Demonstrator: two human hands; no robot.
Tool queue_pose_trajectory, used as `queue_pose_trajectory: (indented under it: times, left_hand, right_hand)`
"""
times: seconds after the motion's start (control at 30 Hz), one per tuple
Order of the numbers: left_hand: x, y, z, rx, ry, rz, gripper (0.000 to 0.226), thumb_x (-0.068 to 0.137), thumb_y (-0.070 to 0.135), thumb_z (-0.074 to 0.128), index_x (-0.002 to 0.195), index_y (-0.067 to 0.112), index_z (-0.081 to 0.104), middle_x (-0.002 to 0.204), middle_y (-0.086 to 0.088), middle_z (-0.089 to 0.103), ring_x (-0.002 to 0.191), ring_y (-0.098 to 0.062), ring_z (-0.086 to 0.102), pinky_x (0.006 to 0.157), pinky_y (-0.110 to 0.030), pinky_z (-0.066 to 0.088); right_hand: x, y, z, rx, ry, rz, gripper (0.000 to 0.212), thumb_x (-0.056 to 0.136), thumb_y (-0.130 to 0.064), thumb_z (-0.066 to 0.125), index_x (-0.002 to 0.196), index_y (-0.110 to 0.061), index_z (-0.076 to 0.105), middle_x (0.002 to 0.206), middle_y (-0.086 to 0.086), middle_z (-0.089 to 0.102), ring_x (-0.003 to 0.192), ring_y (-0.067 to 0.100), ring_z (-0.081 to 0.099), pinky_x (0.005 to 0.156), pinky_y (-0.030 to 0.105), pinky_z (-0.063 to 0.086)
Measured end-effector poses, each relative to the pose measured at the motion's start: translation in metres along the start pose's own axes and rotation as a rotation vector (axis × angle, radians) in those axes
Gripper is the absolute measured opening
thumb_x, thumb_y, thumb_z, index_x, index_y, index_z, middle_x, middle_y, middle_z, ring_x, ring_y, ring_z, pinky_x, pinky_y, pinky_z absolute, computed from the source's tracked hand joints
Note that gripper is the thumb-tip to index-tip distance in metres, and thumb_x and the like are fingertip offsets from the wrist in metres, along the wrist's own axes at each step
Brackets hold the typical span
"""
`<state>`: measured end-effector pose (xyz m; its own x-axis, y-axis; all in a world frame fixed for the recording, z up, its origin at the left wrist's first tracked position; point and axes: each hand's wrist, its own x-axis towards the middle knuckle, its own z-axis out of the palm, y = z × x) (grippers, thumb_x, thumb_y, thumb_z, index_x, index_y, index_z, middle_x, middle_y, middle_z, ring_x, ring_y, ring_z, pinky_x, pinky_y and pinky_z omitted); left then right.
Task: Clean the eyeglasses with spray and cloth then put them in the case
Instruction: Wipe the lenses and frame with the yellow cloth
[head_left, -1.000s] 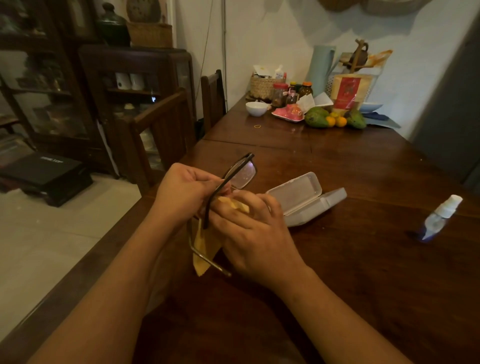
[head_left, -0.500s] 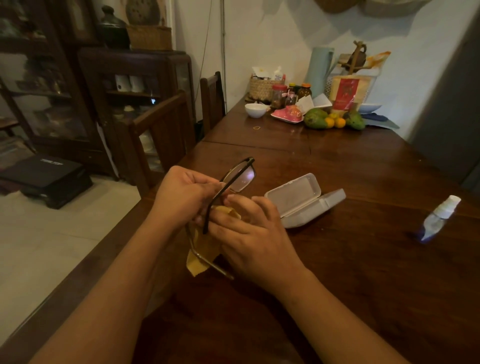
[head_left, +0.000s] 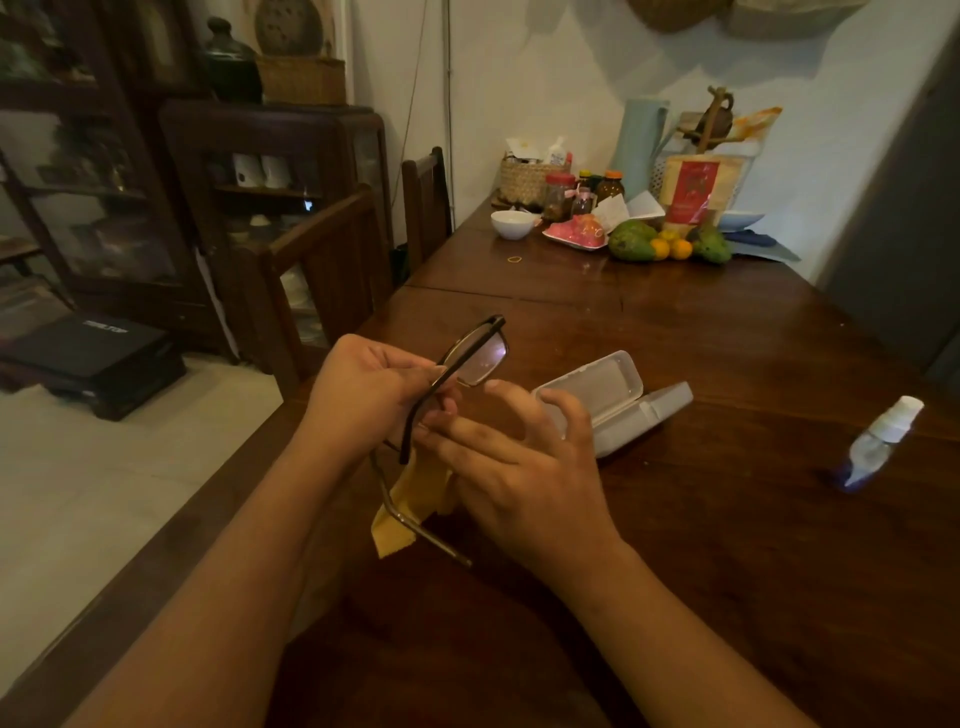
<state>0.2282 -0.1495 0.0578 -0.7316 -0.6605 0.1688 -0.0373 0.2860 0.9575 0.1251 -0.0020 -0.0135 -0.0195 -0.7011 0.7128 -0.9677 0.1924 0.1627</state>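
Lying beyond both hands, open case (head_left: 618, 402); spray bottle (head_left: 878, 444) well right.

Eyeglasses (head_left: 470, 358): dark frame noted. Cloth (head_left: 415, 499): plain yellow. Case (head_left: 613, 400): white. Spray bottle (head_left: 878, 441): white cap, bluish base. Table (head_left: 727, 519): dark reddish-brown wood grain.

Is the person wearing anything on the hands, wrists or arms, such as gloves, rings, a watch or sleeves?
Nothing is visible. The left hand and right hand are bare, without gloves. I see no ring on the fingers and no watch or bracelet on either wrist. Both forearms are uncovered up to the picture's edge; no sleeve shows.
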Motion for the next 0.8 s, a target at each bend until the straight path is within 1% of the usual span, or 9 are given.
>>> queue_pose_trajectory:
  times: [0.13, 0.17, 0.23, 0.3, 0.4, 0.5, 0.6, 0.67, 0.8]
  left_hand:
    - [0.002, -0.002, 0.002, 0.056, 0.026, 0.015, 0.019, 0.090, 0.013, 0.069, 0.075, 0.010, 0.081, 0.073, -0.011, 0.078, 0.072, -0.029, 0.076, 0.065, -0.039, 0.061]
    - [0.002, -0.002, 0.002, 0.061, 0.026, 0.015, 0.018, 0.090, 0.013, 0.069, 0.075, 0.010, 0.081, 0.073, -0.011, 0.078, 0.073, -0.031, 0.076, 0.067, -0.040, 0.062]
    - [0.001, -0.002, 0.002, 0.061, 0.014, 0.019, 0.020, 0.090, 0.014, 0.069, 0.075, 0.010, 0.081, 0.072, -0.011, 0.078, 0.071, -0.031, 0.076, 0.063, -0.038, 0.062]
    - [0.000, -0.001, 0.002, 0.061, -0.003, 0.026, 0.021, 0.090, 0.013, 0.068, 0.074, 0.008, 0.080, 0.070, -0.011, 0.078, 0.067, -0.025, 0.075, 0.057, -0.030, 0.060]
    - [0.000, 0.000, 0.002, -0.006, -0.029, -0.013, 0.022, 0.091, 0.009, 0.067, 0.074, 0.003, 0.079, 0.068, -0.014, 0.077, 0.058, -0.018, 0.073, 0.051, -0.021, 0.055]
    - [0.000, 0.000, 0.001, -0.069, -0.037, -0.019, 0.020, 0.090, 0.008, 0.067, 0.076, 0.000, 0.079, 0.068, -0.015, 0.076, 0.056, -0.016, 0.072, 0.049, -0.020, 0.054]
    - [0.000, 0.000, 0.001, -0.045, -0.017, 0.012, 0.018, 0.089, 0.008, 0.068, 0.076, 0.005, 0.080, 0.069, -0.011, 0.078, 0.060, -0.014, 0.074, 0.049, -0.017, 0.053]
    - [0.001, 0.001, 0.001, -0.051, -0.007, 0.016, 0.018, 0.087, 0.006, 0.069, 0.075, 0.008, 0.081, 0.069, -0.009, 0.078, 0.063, -0.015, 0.075, 0.053, -0.018, 0.055]
    - [0.000, 0.003, 0.001, -0.076, -0.010, -0.019, 0.019, 0.087, 0.008, 0.071, 0.070, 0.008, 0.080, 0.063, -0.008, 0.076, 0.054, -0.012, 0.071, 0.047, -0.019, 0.053]
  right_hand:
    - [-0.002, -0.001, 0.003, -0.066, 0.059, 0.000, 0.043, 0.097, -0.039, 0.057, 0.140, -0.034, 0.051, 0.146, -0.013, 0.052, 0.137, 0.024, 0.036, 0.105, 0.049, 0.027]
    - [-0.002, -0.001, 0.004, -0.076, 0.068, -0.003, 0.043, 0.097, -0.039, 0.057, 0.139, -0.033, 0.052, 0.146, -0.011, 0.052, 0.134, 0.024, 0.037, 0.103, 0.048, 0.028]
    - [-0.002, -0.001, 0.003, -0.081, 0.080, -0.013, 0.044, 0.096, -0.037, 0.059, 0.139, -0.032, 0.054, 0.141, -0.010, 0.055, 0.128, 0.024, 0.040, 0.098, 0.046, 0.029]
    - [-0.002, 0.000, 0.002, -0.045, 0.103, -0.035, 0.041, 0.094, -0.033, 0.060, 0.135, -0.030, 0.059, 0.136, -0.010, 0.061, 0.125, 0.022, 0.044, 0.094, 0.044, 0.030]
    - [-0.001, -0.003, 0.002, 0.020, 0.147, -0.065, 0.035, 0.094, -0.029, 0.062, 0.129, -0.028, 0.061, 0.132, -0.011, 0.065, 0.126, 0.021, 0.046, 0.092, 0.043, 0.030]
    - [0.000, -0.004, 0.003, 0.015, 0.110, -0.039, 0.035, 0.096, -0.032, 0.061, 0.131, -0.031, 0.062, 0.138, -0.013, 0.062, 0.133, 0.020, 0.043, 0.096, 0.046, 0.031]
    - [0.001, -0.008, 0.004, -0.015, 0.037, 0.023, 0.042, 0.097, -0.037, 0.058, 0.139, -0.033, 0.054, 0.145, -0.013, 0.055, 0.139, 0.022, 0.039, 0.102, 0.052, 0.030]
    - [0.004, -0.013, 0.004, 0.001, 0.010, 0.060, 0.044, 0.097, -0.039, 0.056, 0.140, -0.031, 0.053, 0.147, -0.010, 0.053, 0.140, 0.023, 0.038, 0.102, 0.053, 0.031]
    - [0.005, -0.018, 0.001, 0.124, -0.020, -0.032, 0.041, 0.096, -0.038, 0.057, 0.136, -0.028, 0.058, 0.146, -0.010, 0.055, 0.136, 0.025, 0.041, 0.097, 0.047, 0.035]
